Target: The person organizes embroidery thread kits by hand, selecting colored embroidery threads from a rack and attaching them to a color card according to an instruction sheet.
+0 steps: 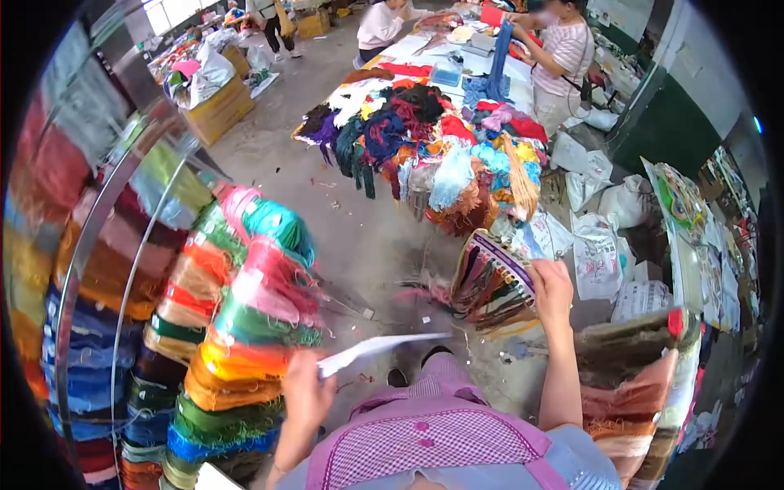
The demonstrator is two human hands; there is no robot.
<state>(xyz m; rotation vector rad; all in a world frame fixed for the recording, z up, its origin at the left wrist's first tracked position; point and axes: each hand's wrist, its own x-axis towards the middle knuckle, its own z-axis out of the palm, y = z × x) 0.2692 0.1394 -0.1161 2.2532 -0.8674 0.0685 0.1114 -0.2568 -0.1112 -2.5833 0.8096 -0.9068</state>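
In my left hand (308, 394) is a white sheet of paper (376, 349), seen nearly edge-on and blurred. The fingers are closed on its near end. My right hand (552, 290) grips the end of a purple-edged strip with many coloured thread tassels, a thread sample card (496, 282), held out over the floor. Beside my left hand rises a rack of stacked yarn skeins (245, 359) in orange, green, pink and teal. Below my right forearm lie brown and salmon skeins (633, 384).
A table ahead carries a heap of multicoloured yarn (425, 139). Two people are at that table, one holding up blue yarn (500, 65); another person stands farther back. White sacks (600, 257) sit on the right. A metal rack post (86, 237) curves up on the left.
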